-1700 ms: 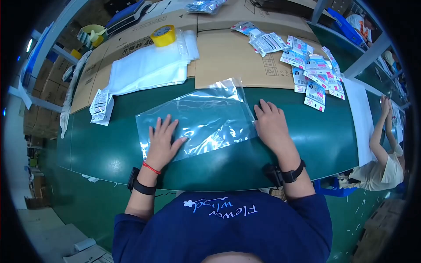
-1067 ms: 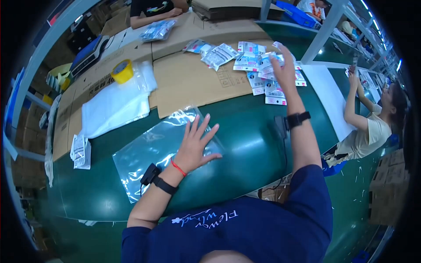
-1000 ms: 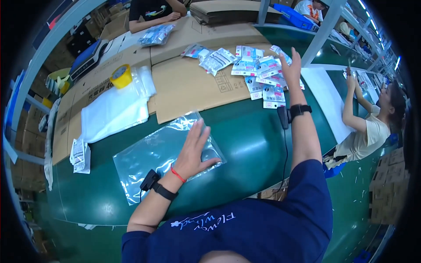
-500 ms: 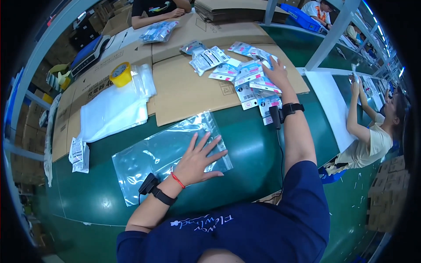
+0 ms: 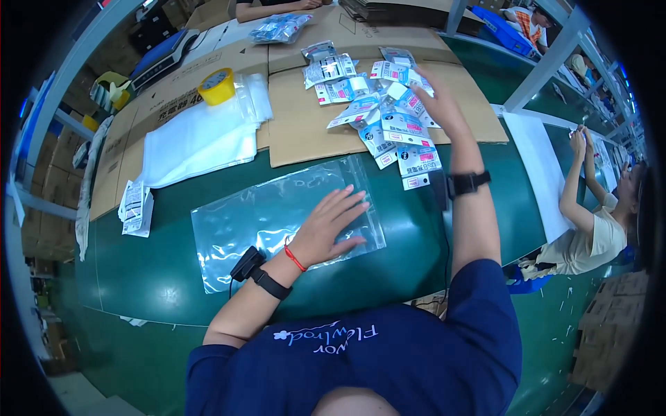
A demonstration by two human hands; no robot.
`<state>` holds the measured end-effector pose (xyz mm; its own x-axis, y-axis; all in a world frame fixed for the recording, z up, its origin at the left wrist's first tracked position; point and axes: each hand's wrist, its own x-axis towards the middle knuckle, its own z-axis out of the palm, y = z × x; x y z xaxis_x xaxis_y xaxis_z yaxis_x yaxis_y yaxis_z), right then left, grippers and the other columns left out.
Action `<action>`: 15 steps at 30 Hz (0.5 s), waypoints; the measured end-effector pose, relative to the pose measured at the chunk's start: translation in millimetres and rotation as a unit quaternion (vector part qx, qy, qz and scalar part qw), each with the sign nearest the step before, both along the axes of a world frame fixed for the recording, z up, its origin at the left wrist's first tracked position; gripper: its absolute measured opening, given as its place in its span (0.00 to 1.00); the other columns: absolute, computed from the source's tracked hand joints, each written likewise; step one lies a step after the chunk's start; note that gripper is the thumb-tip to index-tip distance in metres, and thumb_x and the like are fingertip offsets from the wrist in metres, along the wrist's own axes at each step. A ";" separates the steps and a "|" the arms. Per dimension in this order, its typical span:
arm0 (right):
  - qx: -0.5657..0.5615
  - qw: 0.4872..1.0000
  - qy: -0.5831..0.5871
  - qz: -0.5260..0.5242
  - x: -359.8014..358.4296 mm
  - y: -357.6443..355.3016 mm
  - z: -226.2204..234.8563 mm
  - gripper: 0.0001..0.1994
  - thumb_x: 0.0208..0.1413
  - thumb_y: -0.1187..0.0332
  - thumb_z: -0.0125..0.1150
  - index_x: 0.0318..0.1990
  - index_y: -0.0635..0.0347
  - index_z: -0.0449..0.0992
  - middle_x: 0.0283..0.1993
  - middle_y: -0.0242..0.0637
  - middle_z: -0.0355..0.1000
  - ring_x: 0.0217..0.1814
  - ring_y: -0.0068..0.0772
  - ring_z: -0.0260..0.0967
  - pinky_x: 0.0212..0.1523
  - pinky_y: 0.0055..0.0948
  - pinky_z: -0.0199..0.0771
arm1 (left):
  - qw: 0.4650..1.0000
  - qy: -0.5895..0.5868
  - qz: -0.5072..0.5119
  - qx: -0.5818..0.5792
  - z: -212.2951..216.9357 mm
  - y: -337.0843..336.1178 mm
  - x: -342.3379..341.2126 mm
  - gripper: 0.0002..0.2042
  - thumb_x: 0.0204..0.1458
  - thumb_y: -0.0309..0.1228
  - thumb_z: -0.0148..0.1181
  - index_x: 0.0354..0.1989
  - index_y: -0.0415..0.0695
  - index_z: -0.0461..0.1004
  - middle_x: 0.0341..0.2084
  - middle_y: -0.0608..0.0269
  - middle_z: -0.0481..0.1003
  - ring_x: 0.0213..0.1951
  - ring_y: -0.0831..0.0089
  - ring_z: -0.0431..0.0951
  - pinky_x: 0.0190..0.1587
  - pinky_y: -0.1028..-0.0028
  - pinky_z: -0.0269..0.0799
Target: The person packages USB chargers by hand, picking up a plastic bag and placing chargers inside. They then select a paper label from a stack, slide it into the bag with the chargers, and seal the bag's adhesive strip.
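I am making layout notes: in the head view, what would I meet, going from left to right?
White packets → clear bag → right hand → white sheet.

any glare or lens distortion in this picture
Head view: white glare streaks on the clear plastic bag; head view: soft reflection on the glossy green tabletop, whose front edge bows through the fisheye lens; head view: black corners.
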<state>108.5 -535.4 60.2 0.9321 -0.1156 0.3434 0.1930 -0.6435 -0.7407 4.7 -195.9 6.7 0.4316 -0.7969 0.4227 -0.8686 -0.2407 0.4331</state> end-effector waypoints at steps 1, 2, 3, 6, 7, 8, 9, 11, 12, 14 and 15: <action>-0.001 1.000 0.002 0.007 -20.9 14.8 12.0 0.35 0.53 0.45 0.57 0.66 0.48 0.59 0.71 0.45 0.48 0.74 0.51 0.42 0.69 0.46 0.46 | 0.999 0.009 0.002 -0.048 -1.6 3.4 0.9 0.26 0.48 0.42 0.63 0.57 0.48 0.68 0.58 0.56 0.65 0.61 0.54 0.62 0.63 0.57 0.57; -0.009 0.996 -0.005 0.085 -45.4 33.1 22.4 0.31 0.54 0.51 0.58 0.65 0.49 0.61 0.71 0.45 0.50 0.73 0.49 0.45 0.68 0.42 0.49 | 0.995 0.017 0.005 -0.096 -3.2 7.7 1.8 0.24 0.48 0.37 0.64 0.54 0.45 0.70 0.55 0.56 0.68 0.59 0.54 0.66 0.60 0.58 0.61; -0.020 0.988 -0.013 0.154 -66.1 40.7 28.9 0.28 0.55 0.57 0.59 0.64 0.50 0.63 0.70 0.46 0.52 0.72 0.47 0.47 0.67 0.39 0.52 | 0.989 0.023 -0.001 -0.146 -3.1 7.0 1.0 0.21 0.48 0.32 0.65 0.52 0.43 0.71 0.53 0.56 0.71 0.57 0.54 0.69 0.58 0.60 0.65; -0.280 0.957 -0.064 0.037 -84.7 34.5 -4.6 0.23 0.55 0.62 0.59 0.59 0.52 0.69 0.63 0.45 0.62 0.64 0.44 0.59 0.60 0.36 0.61 | 0.981 0.030 0.013 -0.193 7.4 -0.5 -2.5 0.17 0.46 0.27 0.64 0.47 0.42 0.73 0.49 0.56 0.73 0.53 0.55 0.72 0.54 0.62 0.69; -0.400 0.912 -0.087 -0.021 -88.5 34.7 -15.1 0.20 0.55 0.64 0.60 0.56 0.54 0.72 0.59 0.45 0.67 0.60 0.42 0.65 0.57 0.34 0.65 | 0.976 0.033 0.021 -0.214 10.2 1.1 -4.1 0.16 0.46 0.24 0.63 0.45 0.41 0.74 0.47 0.56 0.75 0.51 0.55 0.74 0.52 0.63 0.70; -0.399 0.913 -0.085 -0.022 -87.2 32.1 -19.7 0.20 0.55 0.64 0.60 0.56 0.54 0.72 0.59 0.45 0.67 0.60 0.42 0.65 0.57 0.34 0.65 | 0.976 0.035 0.020 -0.212 11.8 3.0 -5.4 0.16 0.46 0.24 0.63 0.45 0.41 0.74 0.47 0.56 0.75 0.51 0.55 0.74 0.52 0.63 0.70; -0.298 0.949 -0.072 -0.069 -80.2 22.9 -20.3 0.18 0.55 0.64 0.60 0.53 0.56 0.74 0.52 0.43 0.71 0.54 0.38 0.68 0.52 0.33 0.67 | 0.978 0.034 0.021 -0.207 14.1 1.4 -6.0 0.15 0.46 0.23 0.63 0.45 0.41 0.75 0.47 0.55 0.75 0.51 0.55 0.73 0.53 0.63 0.70; -0.086 0.983 -0.045 -0.157 -69.9 16.6 -13.3 0.14 0.54 0.64 0.61 0.46 0.59 0.78 0.38 0.39 0.78 0.40 0.30 0.75 0.41 0.30 0.72 | 0.980 0.031 0.028 -0.195 17.5 0.3 -6.8 0.14 0.47 0.23 0.62 0.44 0.40 0.76 0.47 0.54 0.75 0.52 0.55 0.73 0.54 0.63 0.69; -0.086 0.983 -0.045 -0.157 -70.4 18.5 -7.2 0.14 0.54 0.64 0.61 0.46 0.59 0.78 0.38 0.39 0.78 0.40 0.30 0.75 0.41 0.30 0.72 | 0.980 0.031 0.028 -0.194 18.5 1.9 -6.9 0.14 0.47 0.23 0.62 0.44 0.40 0.76 0.47 0.54 0.75 0.52 0.55 0.73 0.54 0.63 0.69; -0.010 0.983 -0.050 -0.176 -70.8 28.8 15.7 0.12 0.55 0.63 0.61 0.40 0.62 0.79 0.28 0.34 0.76 0.31 0.23 0.71 0.33 0.25 0.69 | 0.980 0.029 0.068 -0.186 18.1 11.9 -6.7 0.17 0.48 0.23 0.61 0.48 0.40 0.73 0.49 0.53 0.73 0.53 0.55 0.72 0.55 0.64 0.68; 0.026 0.981 -0.053 -0.186 -71.6 37.2 29.4 0.12 0.55 0.63 0.61 0.37 0.63 0.80 0.24 0.31 0.75 0.27 0.19 0.69 0.29 0.23 0.68 | 0.979 0.028 0.087 -0.183 18.6 13.9 -7.8 0.18 0.48 0.23 0.61 0.50 0.40 0.72 0.50 0.52 0.72 0.53 0.55 0.72 0.56 0.64 0.67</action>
<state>36.9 -498.2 89.6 0.7813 -0.4608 0.4211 0.0303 -0.6457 -0.7630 -3.1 -182.0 25.4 0.5772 -0.5092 0.6384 -0.8012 -0.2019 0.5634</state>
